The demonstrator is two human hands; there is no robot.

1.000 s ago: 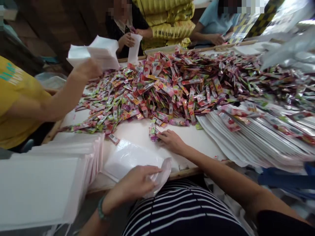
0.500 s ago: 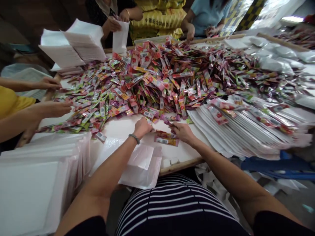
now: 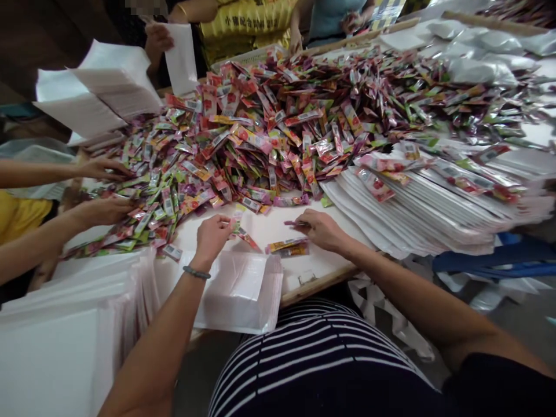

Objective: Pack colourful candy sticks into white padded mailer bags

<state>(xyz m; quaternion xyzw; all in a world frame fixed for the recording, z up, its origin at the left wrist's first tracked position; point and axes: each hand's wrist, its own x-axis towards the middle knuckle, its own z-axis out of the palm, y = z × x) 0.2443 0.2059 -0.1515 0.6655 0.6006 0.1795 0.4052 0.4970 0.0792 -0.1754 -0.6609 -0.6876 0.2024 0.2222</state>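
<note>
My left hand [image 3: 212, 238], a grey band at its wrist, pinches small printed sachets [image 3: 246, 236] in pink, green and red above the table. A purple-edged sachet [image 3: 290, 223] pokes out from the closed fingers of my right hand [image 3: 320, 229]; how many it holds is hidden. Between the hands, nearer my body, a few orange and pink sachets [image 3: 287, 248] lie on the white tabletop [image 3: 299, 271]. A white padded envelope [image 3: 238, 289] lies below my left hand and overhangs the table's front edge. Just beyond my hands rises a large heap of sachets [image 3: 260, 139].
Stacked white envelopes [image 3: 52, 336] stand at the near left, and a fanned pile of envelopes [image 3: 391, 214] at the right has sachets on top. A co-worker's hands [image 3: 104, 211] reach in from the left. Across the table another person's hand [image 3: 158, 37] holds a white envelope [image 3: 180, 58].
My left hand has moved left, away from the right hand, with sachets in its fingers. The right hand stays nearly in place. The left co-worker's hands have moved onto the heap. The view has shifted slightly.
</note>
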